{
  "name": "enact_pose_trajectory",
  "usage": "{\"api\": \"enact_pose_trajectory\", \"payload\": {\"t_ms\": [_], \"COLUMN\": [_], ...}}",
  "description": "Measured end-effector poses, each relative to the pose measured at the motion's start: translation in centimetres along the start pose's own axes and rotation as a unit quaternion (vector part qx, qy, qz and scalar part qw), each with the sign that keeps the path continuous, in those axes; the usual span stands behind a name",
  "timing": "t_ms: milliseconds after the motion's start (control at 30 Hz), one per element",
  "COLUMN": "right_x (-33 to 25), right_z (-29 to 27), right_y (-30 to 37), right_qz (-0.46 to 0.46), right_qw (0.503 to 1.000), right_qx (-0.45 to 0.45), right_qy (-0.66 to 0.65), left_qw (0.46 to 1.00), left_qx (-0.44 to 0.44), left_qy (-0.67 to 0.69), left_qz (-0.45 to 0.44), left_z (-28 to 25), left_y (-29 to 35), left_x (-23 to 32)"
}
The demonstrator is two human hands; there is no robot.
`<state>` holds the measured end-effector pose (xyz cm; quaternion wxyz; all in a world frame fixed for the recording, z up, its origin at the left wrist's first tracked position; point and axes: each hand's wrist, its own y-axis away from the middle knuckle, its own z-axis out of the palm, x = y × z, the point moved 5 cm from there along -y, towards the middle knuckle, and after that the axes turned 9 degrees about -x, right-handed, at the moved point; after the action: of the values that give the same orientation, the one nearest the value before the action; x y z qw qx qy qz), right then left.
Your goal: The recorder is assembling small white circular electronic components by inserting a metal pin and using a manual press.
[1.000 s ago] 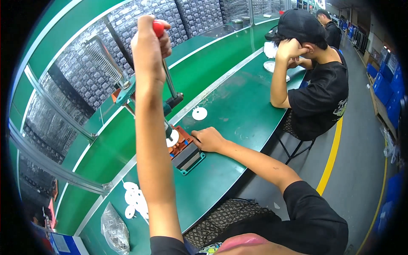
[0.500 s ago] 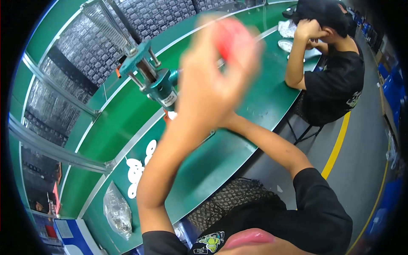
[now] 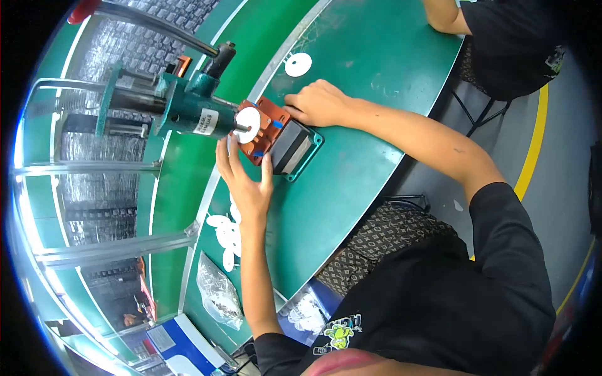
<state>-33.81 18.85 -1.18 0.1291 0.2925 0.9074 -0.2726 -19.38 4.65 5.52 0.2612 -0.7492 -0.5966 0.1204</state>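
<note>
A green hand press (image 3: 188, 109) stands over an orange fixture (image 3: 271, 116), its thin tip at the middle of a white disc (image 3: 249, 125) on the fixture. My left hand (image 3: 244, 188) is open at the fixture's left side, fingers and thumb spread, fingertips beside the disc's edge. My right hand (image 3: 321, 103) lies against the fixture's other side with its fingers curled; whatever is under them is hidden. In front of the fixture is the dark block of the press base (image 3: 291, 147). The press's red lever knob (image 3: 83, 9) is at the upper left, away from both hands.
Another white disc (image 3: 298, 64) lies beyond my right hand. Several white discs (image 3: 227, 235) and a clear bag of small parts (image 3: 216, 291) lie left of my left arm. A blue and white box (image 3: 185, 344) stands lower left. A co-worker (image 3: 511, 47) sits at upper right.
My left hand has let go of the red lever knob and come down to the fixture. The lever now stands at the upper left. My view has shifted, and my right hand now shows.
</note>
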Motion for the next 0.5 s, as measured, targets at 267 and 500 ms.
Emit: {"api": "enact_pose_trajectory", "payload": {"t_ms": [267,500], "right_x": [-0.2,0.2], "right_z": [0.4,-1.0], "right_y": [-0.1,0.7], "right_qz": [0.004,0.000], "right_qw": [1.000,0.996], "right_qx": [-0.008,0.025], "right_qy": [-0.014,-0.083], "left_qw": [0.992,0.999], "left_qx": [-0.106,-0.030], "left_qy": [0.047,0.009], "left_qz": [-0.044,-0.029], "left_z": [0.9,-2.0], "left_y": [-3.1,-2.1], "left_x": [-1.9,1.6]}}
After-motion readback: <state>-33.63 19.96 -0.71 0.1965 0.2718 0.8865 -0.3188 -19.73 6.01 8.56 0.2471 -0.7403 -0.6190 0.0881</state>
